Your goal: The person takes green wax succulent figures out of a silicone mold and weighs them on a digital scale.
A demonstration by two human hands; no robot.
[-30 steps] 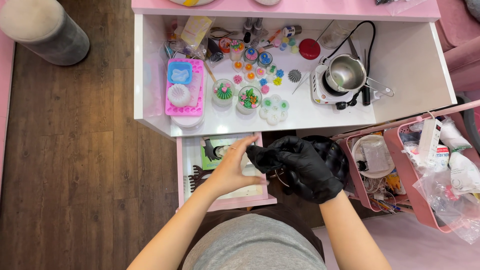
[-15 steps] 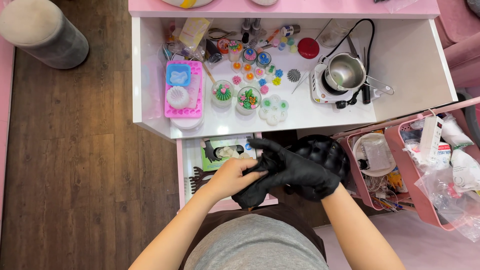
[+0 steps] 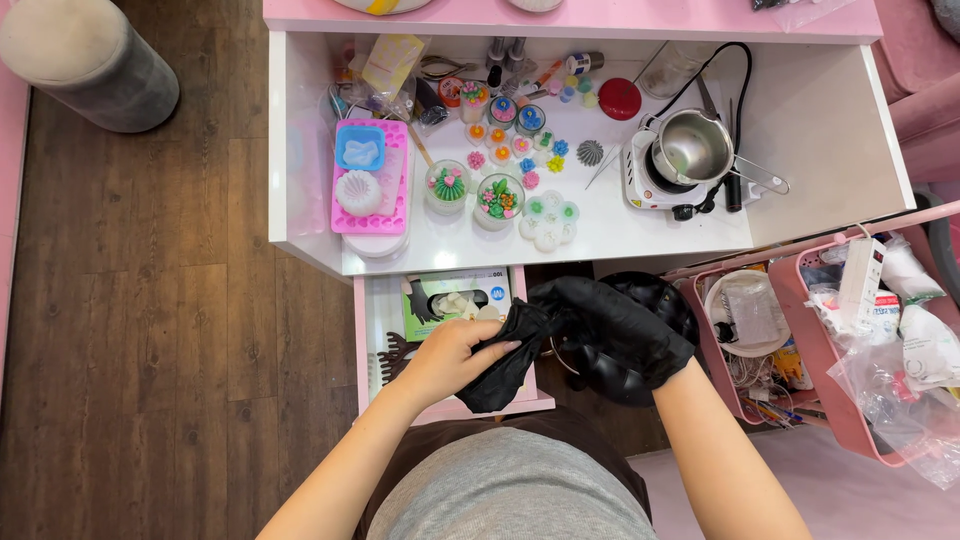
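Head view: the bare left hand (image 3: 450, 358) reaches across in front of the body, its fingers (image 3: 497, 346) pinched shut on a loose, crumpled black rubber glove (image 3: 505, 360) held above the open pink drawer (image 3: 385, 345) under the white table (image 3: 640, 235). The right hand (image 3: 615, 330), already wearing a black glove, meets it palm down, fingers curled together against the loose glove's upper end.

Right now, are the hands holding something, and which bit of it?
Yes. The bare left hand and the gloved right hand both hold a loose black glove. They grip its upper end, and the rest hangs down over the open drawer.
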